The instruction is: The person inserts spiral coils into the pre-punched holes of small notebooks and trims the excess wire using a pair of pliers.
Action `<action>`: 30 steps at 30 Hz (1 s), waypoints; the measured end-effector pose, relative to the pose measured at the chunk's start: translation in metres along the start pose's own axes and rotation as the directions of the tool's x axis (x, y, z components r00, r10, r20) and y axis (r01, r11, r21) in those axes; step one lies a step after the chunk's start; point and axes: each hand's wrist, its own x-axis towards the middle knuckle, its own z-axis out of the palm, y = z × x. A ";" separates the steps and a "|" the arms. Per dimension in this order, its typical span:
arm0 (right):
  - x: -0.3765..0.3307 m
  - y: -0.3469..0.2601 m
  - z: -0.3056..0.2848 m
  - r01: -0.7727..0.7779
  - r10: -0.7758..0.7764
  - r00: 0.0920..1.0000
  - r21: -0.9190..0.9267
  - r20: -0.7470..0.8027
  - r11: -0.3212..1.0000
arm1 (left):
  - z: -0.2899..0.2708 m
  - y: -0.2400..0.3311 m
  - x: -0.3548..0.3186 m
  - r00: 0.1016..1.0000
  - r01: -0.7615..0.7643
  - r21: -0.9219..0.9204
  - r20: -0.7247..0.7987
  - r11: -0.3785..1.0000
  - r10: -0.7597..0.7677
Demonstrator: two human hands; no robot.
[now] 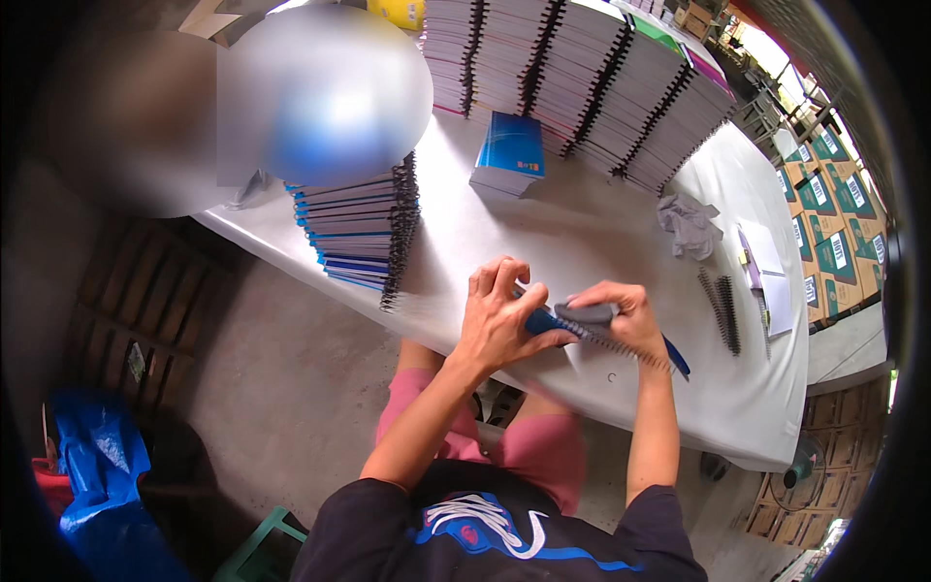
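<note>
Over the front part of the white table, my left hand (pixel 499 315) is closed on one end of a blue-covered notebook (pixel 545 321), which is held on edge. A dark spiral binding coil (pixel 621 346) runs along the notebook's edge and trails toward my right wrist. My right hand (pixel 628 312) is closed around a dark grey, rounded tool (pixel 586 313), pressed close to the coil; its exact kind is unclear. The notebook's other blue end (pixel 677 357) shows beyond my right wrist. A small bit of curled wire (pixel 612 377) lies on the table below.
Spiral-bound notebooks (pixel 354 228) are stacked at left. Tall stacks of bound books (pixel 582 78) line the back, behind a blue-topped pad stack (pixel 509 155). To the right lie a crumpled cloth (pixel 689 225), loose coils (pixel 721 310) and papers (pixel 771 281). Cartons (pixel 834 223) stand beyond.
</note>
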 end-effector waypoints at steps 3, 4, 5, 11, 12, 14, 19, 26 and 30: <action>-0.003 0.004 0.003 0.238 -0.228 0.971 0.452 -0.077 0.860 | 0.005 -0.004 -0.001 0.993 0.104 -0.136 -0.036 0.985 -0.110; -0.002 -0.003 0.008 0.258 -0.290 0.957 0.460 -0.002 0.849 | 0.006 -0.008 -0.005 0.987 0.152 -0.192 -0.031 0.970 -0.161; 0.002 -0.001 0.010 0.162 -0.177 0.984 0.267 0.032 0.950 | 0.007 -0.015 -0.004 0.993 0.098 -0.144 -0.048 0.985 -0.106; 0.006 -0.004 0.013 0.103 -0.149 0.987 0.460 0.064 0.882 | 0.010 -0.019 0.000 0.977 0.139 -0.363 -0.105 0.922 -0.188; 0.008 -0.001 0.013 0.054 -0.056 0.998 0.338 -0.004 0.939 | 0.009 -0.021 0.004 0.978 0.120 -0.381 -0.115 0.917 -0.176; 0.010 0.006 0.012 -0.086 0.102 0.980 0.098 -0.173 0.992 | 0.011 -0.020 0.002 0.972 0.142 -0.403 -0.113 0.904 -0.204; 0.019 -0.004 0.013 0.012 -0.009 0.999 0.055 -0.047 0.998 | 0.015 -0.026 0.001 0.972 0.159 -0.479 -0.076 0.863 -0.221; 0.030 -0.002 0.023 -0.022 0.014 0.992 -0.058 -0.126 0.998 | 0.021 -0.030 -0.001 0.953 0.221 -0.608 -0.032 0.762 -0.302; 0.036 -0.016 0.028 0.152 -0.155 0.986 0.061 0.061 0.987 | 0.020 -0.031 -0.001 0.930 0.327 -0.612 0.071 0.720 -0.362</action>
